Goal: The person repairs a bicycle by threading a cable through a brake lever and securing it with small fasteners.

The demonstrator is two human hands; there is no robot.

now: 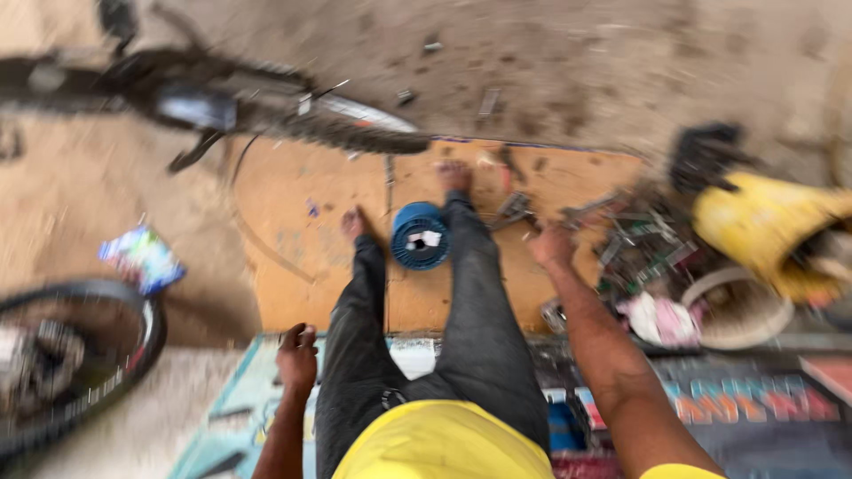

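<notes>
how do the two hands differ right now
The left hand rests close to the body beside the left thigh, fingers curled; the right hand is stretched far forward on a straight arm. The left hand lies on the printed mat, away from any tools; the right hand is over the orange board, near the heap of metal tools. Motion blur hides whether either grips anything. Both are bare.

I sit on a dusty concrete floor [577, 62] in flat daylight, with an orange board [293, 204] laid out ahead of me and a printed mat [754, 408] under me. A bicycle frame [222, 98] lies across the top, a wheel [80, 355] at my left. A yellow container [763, 231] lies tipped at my right.
</notes>
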